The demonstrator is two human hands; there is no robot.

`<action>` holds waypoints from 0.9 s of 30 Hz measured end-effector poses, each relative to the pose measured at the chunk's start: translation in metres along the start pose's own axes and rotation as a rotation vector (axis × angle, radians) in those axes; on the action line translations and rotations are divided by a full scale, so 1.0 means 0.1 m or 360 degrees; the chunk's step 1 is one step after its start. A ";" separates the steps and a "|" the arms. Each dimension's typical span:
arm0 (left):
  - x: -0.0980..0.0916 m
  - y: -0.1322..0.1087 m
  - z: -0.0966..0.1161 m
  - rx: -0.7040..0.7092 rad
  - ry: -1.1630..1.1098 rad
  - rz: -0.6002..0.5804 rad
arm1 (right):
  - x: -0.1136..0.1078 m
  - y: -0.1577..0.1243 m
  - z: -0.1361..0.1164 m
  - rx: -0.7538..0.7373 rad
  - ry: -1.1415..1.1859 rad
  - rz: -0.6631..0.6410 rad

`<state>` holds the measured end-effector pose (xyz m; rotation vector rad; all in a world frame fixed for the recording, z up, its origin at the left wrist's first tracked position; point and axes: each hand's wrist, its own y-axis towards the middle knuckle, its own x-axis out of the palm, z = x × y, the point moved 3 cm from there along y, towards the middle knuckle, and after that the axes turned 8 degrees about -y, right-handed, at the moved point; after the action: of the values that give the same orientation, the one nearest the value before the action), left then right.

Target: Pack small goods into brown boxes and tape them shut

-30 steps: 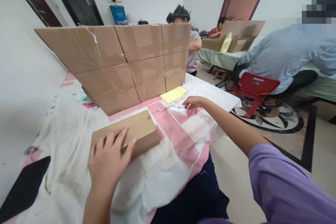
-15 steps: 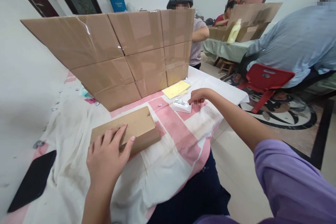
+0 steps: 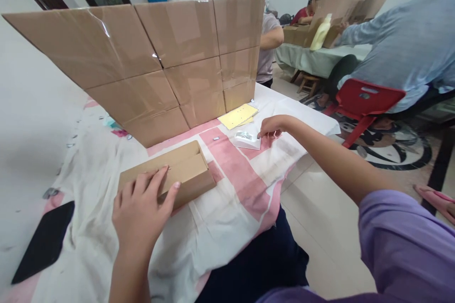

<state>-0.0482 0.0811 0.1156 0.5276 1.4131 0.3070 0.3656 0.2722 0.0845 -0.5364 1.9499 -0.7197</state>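
My left hand (image 3: 140,208) lies spread on a closed brown cardboard box (image 3: 188,161), its fingers on the lid and its thumb by the near side. At the far right of the table, my right hand (image 3: 272,126) is closed in a pinch at the right end of a small white tape dispenser (image 3: 248,140), which holds a roll of clear tape. Whatever is between those fingertips is too small to make out. Just behind the dispenser lie yellow cards or sheets (image 3: 237,116) with small dark marks.
A tall taped cardboard panel (image 3: 194,78) stands across the table. A black phone-like slab (image 3: 44,241) lies at the left, and a tiny object (image 3: 216,138) by the box. Behind the panel is a person (image 3: 265,49). Another person sits on a red chair (image 3: 369,99) at the right.
My view has shifted slightly. The right hand's pinched fingertips have moved a little to the right at the dispenser. The left hand stays on the box.
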 end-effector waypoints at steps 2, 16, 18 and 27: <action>0.00 0.00 0.01 -0.0005 0.0007 0.0014 | 0.03 -0.03 0.02 -0.0002 0.0037 0.0001; 0.02 -0.01 0.01 0.0011 0.0048 0.0045 | 0.41 -0.03 0.37 -0.0471 0.0700 0.0013; 0.02 -0.01 0.02 0.0001 0.0039 0.0039 | 0.45 0.02 0.41 -0.0523 0.0760 0.0039; 0.00 -0.03 0.05 -0.0038 0.0041 0.0012 | 0.64 0.00 0.49 -0.0520 0.0768 0.0364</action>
<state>-0.0431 0.0775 0.1145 0.5107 1.4313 0.3374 0.3805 0.2192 0.0254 -0.3410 2.5559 -0.4070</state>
